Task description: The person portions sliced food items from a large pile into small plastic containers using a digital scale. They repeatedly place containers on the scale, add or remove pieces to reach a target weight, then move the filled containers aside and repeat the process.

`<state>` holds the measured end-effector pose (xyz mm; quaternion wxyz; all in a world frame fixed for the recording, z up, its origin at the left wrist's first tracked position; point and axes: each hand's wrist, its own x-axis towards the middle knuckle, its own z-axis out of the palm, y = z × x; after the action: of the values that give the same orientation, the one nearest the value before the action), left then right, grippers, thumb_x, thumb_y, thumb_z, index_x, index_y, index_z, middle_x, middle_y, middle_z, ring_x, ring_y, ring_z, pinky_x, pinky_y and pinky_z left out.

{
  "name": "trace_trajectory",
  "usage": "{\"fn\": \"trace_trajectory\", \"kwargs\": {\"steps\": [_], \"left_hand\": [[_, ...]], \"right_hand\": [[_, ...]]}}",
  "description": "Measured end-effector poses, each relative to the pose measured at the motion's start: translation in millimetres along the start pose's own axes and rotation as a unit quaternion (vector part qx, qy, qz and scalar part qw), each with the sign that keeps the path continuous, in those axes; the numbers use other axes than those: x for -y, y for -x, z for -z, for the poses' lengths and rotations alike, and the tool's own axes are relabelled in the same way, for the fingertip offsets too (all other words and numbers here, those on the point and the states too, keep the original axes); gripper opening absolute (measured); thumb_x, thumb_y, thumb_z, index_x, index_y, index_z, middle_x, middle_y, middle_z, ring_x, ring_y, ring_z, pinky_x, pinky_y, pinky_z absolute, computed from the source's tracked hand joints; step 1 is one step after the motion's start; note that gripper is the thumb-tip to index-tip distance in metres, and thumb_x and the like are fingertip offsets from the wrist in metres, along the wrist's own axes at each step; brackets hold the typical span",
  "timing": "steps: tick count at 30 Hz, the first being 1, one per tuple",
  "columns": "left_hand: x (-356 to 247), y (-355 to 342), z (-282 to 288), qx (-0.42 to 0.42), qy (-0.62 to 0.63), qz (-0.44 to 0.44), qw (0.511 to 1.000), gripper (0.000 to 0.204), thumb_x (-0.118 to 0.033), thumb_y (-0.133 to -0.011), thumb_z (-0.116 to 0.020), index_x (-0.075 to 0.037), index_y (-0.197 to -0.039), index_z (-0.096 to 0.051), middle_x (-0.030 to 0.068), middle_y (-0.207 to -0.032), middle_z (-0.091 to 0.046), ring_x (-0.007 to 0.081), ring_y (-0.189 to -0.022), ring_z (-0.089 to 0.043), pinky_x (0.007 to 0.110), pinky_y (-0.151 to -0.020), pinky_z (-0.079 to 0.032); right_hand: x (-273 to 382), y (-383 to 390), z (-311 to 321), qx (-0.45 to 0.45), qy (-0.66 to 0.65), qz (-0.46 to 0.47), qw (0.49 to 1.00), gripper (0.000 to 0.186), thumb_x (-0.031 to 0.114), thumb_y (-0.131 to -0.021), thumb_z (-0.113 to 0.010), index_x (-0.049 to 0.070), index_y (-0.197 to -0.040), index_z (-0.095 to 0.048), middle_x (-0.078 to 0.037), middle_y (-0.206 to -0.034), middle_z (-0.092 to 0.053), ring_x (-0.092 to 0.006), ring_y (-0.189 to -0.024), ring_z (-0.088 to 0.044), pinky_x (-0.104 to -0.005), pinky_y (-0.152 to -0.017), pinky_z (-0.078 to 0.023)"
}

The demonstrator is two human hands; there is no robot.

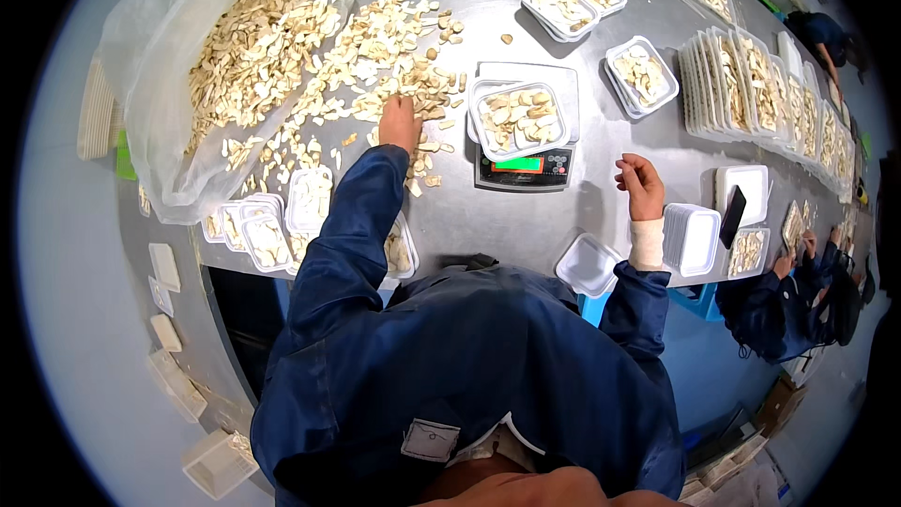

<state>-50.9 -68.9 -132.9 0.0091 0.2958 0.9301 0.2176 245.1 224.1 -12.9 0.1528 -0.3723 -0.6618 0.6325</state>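
Note:
My left hand (400, 125) reaches into a loose spread of pale mushroom slices (375, 47); its fingers are bent close together, and the slices hide what they may grip. To the right of it, a digital scale (526, 174) with a lit green display carries a white plastic tray (482, 139) filled with slices. My right hand (642, 188) hovers at the right of the scale, thumb and fingers loosely curled and apart, with nothing in it. Behind the slices lies a large clear plastic bag (150, 84), its mouth spilling a heap of them.
Filled trays (642, 75) stand behind the scale, with long rows of packed trays (737, 84) at the far right. Near my right hand are stacked empty trays (693, 239) and a dark phone-like slab (733, 216). More filled trays (267, 242) line the near left edge. Co-workers (784, 305) work at right.

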Motion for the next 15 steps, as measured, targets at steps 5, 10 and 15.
{"fn": "trace_trajectory", "kwargs": {"steps": [5,10,15], "left_hand": [[25,0,-3,-0.029,0.016,-0.028,0.999,0.009,-0.005,-0.072,-0.054,-0.001,-0.076,-0.047,0.0179,-0.078,-0.049,0.0358,-0.074,-0.049,0.042,-0.065,-0.041],[34,4,11,-0.017,0.036,0.041,0.998,0.007,-0.009,-0.077,-0.05,-0.002,-0.079,-0.049,0.0172,-0.082,-0.052,0.0359,-0.078,-0.051,0.042,-0.066,-0.042],[21,-4,31,-0.081,0.183,0.129,0.971,0.009,-0.009,-0.077,-0.055,-0.002,-0.075,-0.05,0.0104,-0.068,-0.052,0.0215,-0.06,-0.052,0.033,-0.056,-0.042]], "right_hand": [[-13,8,7,-0.018,-0.016,-0.015,1.0,0.018,0.012,-0.082,-0.055,0.004,-0.099,-0.055,-0.001,-0.083,-0.058,-0.0095,-0.067,-0.054,-0.0205,-0.059,-0.043],[-13,8,0,-0.005,-0.017,-0.014,1.0,0.019,0.012,-0.082,-0.055,0.004,-0.099,-0.055,-0.001,-0.083,-0.058,-0.0093,-0.067,-0.054,-0.0204,-0.059,-0.043],[-6,5,-3,-0.003,-0.016,-0.006,1.0,0.018,0.011,-0.082,-0.054,0.004,-0.099,-0.055,-0.001,-0.083,-0.058,-0.0093,-0.067,-0.054,-0.0205,-0.059,-0.043]]}}
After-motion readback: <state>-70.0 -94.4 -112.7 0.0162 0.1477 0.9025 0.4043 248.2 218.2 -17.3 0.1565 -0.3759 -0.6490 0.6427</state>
